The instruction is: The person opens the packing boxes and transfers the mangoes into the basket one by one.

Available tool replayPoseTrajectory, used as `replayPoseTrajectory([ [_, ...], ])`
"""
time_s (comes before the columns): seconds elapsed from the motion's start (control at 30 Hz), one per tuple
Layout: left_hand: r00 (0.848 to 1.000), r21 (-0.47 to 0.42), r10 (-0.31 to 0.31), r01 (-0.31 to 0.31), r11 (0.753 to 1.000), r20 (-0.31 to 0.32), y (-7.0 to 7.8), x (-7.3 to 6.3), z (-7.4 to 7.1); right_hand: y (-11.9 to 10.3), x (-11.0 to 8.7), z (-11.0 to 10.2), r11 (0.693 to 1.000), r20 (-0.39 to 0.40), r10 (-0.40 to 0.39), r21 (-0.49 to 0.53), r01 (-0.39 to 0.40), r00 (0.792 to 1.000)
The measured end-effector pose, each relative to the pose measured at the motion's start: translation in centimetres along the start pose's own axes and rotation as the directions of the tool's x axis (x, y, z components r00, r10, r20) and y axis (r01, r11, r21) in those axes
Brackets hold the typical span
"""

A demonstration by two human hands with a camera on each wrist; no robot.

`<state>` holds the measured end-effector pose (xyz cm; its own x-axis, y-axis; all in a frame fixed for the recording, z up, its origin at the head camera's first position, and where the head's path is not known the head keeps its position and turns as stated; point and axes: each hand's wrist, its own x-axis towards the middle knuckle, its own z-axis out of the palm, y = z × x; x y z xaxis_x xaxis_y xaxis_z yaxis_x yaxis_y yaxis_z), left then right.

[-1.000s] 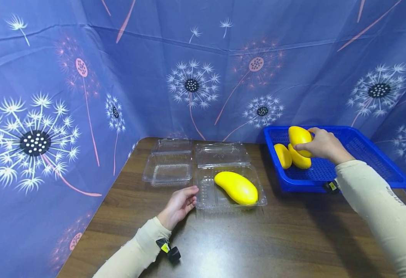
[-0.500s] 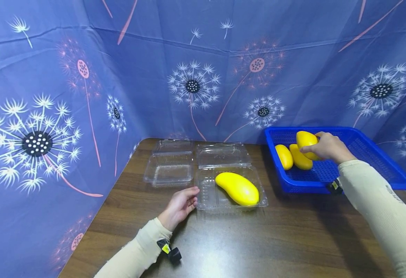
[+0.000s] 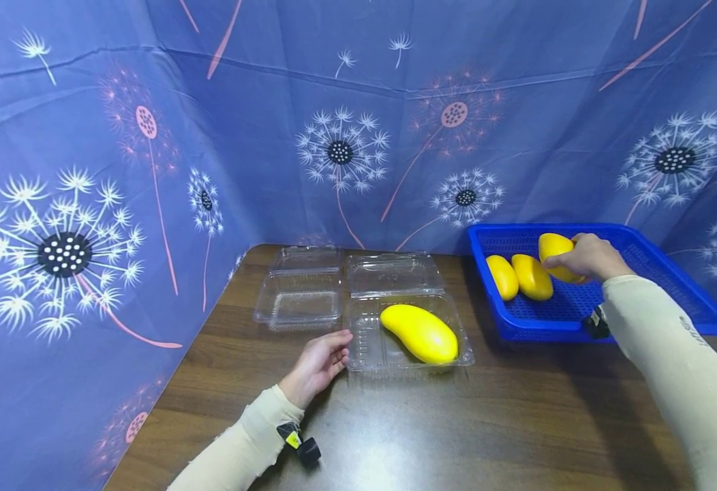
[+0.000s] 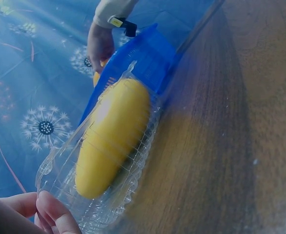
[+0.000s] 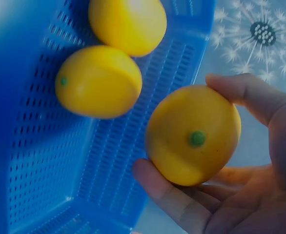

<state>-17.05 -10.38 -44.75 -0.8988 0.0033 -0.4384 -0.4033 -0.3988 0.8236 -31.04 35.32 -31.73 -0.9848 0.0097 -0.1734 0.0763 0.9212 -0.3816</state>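
Note:
My right hand (image 3: 596, 258) grips a yellow mango (image 3: 556, 254) over the blue basket, thumb and fingers around its sides. In the right wrist view this mango (image 5: 194, 136) shows a green stem spot. Beside it in the basket lie two more mangoes, the nearer one (image 3: 531, 277) and the one (image 3: 501, 277) by the left wall. My left hand (image 3: 317, 365) pinches the left edge of an open clear plastic clamshell (image 3: 367, 344). One mango (image 3: 420, 333) lies slantwise in the clamshell's base. In the left wrist view my fingertips (image 4: 50, 207) are at its rim.
A second open clear clamshell (image 3: 300, 296) stands to the left on the wooden table (image 3: 432, 429). The blue perforated basket (image 3: 506, 326) is at the back right. Blue dandelion-print cloth (image 3: 407, 170) hangs behind and at the sides.
My right hand has moved slightly right with its mango, away from the two others in the basket, which now show more fully. The left hand and the clamshell have stayed in place.

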Motion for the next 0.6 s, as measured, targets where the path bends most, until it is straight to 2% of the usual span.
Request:
replayPoseTrajectory([
  [0.23,1.0,-0.004,0.002,-0.002,1.0,0.001,0.1,-0.1,0.0,0.6,0.5,-0.5,0.999,0.003,0.037,0.01,-0.037,0.999],
  [0.37,1.0,-0.003,-0.002,0.002,1.0,0.005,0.1,-0.1,0.0,0.9,0.7,-0.6,0.999,0.006,0.045,-0.022,-0.045,0.999],
  [0.6,1.0,0.0,-0.002,0.002,1.0,0.005,0.2,-0.1,0.2,1.2,1.3,-0.7,0.991,0.03,0.108,-0.089,-0.105,0.994],
])
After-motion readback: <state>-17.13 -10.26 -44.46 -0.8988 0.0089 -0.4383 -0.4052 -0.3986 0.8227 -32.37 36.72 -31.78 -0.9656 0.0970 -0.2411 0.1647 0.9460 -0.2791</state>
